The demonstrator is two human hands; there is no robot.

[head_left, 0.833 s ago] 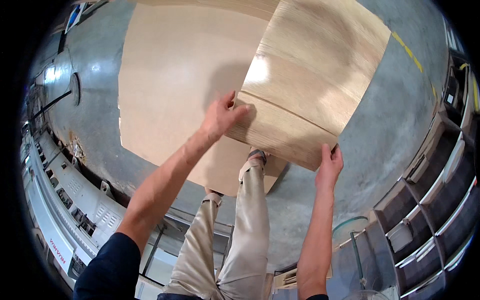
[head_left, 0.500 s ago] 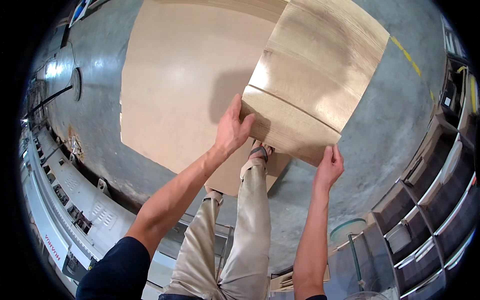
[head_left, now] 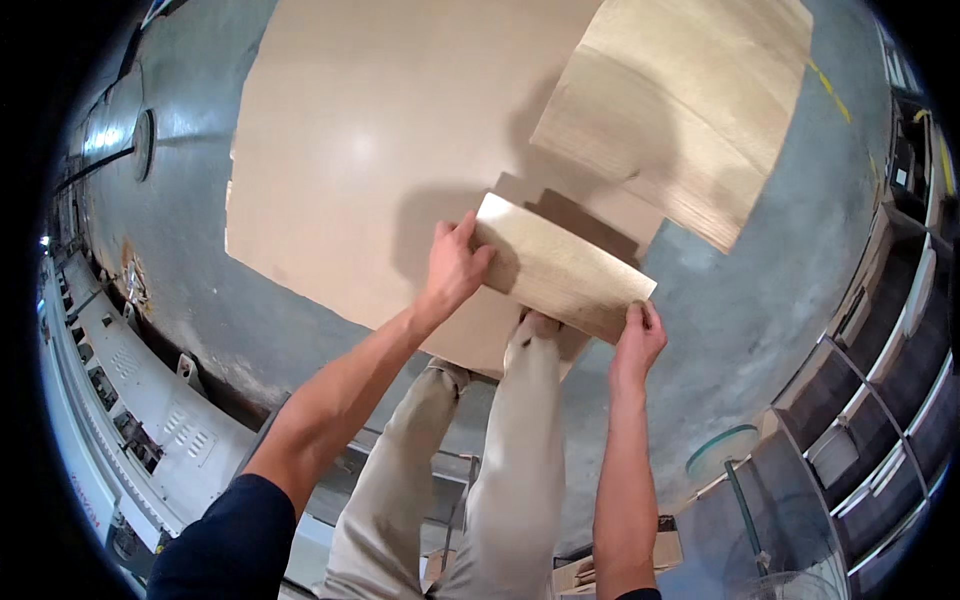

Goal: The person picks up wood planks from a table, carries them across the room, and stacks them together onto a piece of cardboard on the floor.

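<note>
Left hand (head_left: 455, 265), right hand (head_left: 637, 340) gripping wood strip (head_left: 562, 265) ends

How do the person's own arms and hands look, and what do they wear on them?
Both forearms are bare. The left hand and the right hand wear no gloves; no ring or watch is visible. A dark navy short sleeve covers the left upper arm; the right one is hardly visible.

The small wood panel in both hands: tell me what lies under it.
Under the small wood panel, held by left hand and right hand, lies a large tan board on the grey floor. The part it covers is hidden.
</note>
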